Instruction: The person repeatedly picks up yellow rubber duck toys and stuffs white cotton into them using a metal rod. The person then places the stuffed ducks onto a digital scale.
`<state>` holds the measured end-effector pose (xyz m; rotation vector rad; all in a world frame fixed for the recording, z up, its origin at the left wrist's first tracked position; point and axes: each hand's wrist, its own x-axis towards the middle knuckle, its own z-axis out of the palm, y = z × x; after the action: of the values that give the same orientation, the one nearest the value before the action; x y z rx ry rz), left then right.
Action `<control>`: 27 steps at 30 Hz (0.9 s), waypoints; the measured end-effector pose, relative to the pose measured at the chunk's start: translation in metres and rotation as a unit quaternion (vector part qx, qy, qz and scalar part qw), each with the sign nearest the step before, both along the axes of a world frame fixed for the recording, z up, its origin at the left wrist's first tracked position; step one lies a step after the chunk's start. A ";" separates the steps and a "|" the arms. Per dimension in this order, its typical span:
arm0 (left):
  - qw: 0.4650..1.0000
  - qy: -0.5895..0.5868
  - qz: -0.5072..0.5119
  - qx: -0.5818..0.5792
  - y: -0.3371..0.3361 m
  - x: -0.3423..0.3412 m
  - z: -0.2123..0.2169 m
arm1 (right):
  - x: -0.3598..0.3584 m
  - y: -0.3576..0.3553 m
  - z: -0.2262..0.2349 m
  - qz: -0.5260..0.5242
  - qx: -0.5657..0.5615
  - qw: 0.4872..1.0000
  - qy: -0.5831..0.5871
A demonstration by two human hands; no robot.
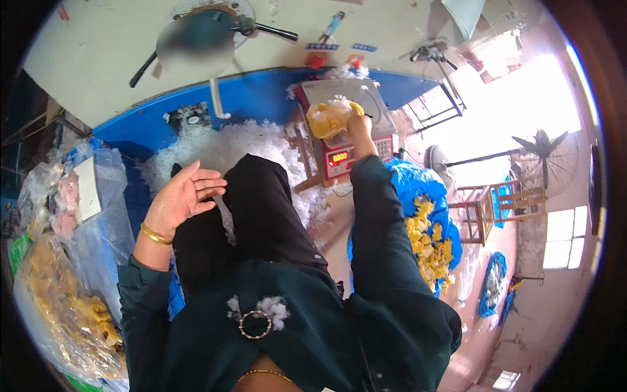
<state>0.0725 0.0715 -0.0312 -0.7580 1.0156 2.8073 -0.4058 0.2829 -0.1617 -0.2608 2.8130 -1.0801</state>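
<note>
My right hand (pixel 359 127) is closed on the edge of a yellow plush piece (pixel 324 122), with white fluff showing at its top. The piece is over the metal pan of a red digital scale (pixel 379 104); I cannot tell whether it rests on the pan. Above my lap, my left hand (pixel 186 199) holds nothing, its fingers stretched out and apart. A heap of loose white stuffing (pixel 251 137) lies in the blue-sided trough beyond my knees.
A machine with black handles (pixel 277 31) stands at the far side. Yellow plush pieces (pixel 428 242) fill a blue bag on the right; clear plastic bags (pixel 72 307) with more yellow pieces stand at left. Farther right are a wooden chair (pixel 480 212) and a fan (pixel 542 153).
</note>
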 end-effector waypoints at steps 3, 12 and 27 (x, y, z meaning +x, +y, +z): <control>0.999 -0.024 0.042 0.010 0.006 0.006 -0.007 | -0.010 0.019 0.009 -0.016 0.048 0.996 -0.073; 0.988 -0.108 0.112 0.001 0.027 0.031 -0.039 | 0.130 0.083 0.043 0.078 0.023 0.994 0.072; 0.974 -0.100 0.161 -0.123 0.050 0.049 -0.066 | 0.118 -0.010 0.070 0.357 0.184 0.866 0.297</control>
<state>0.1214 0.1214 -0.0976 -1.3131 1.3239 2.8068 -0.2875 0.2733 -0.0920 -1.6617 2.8418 -0.3041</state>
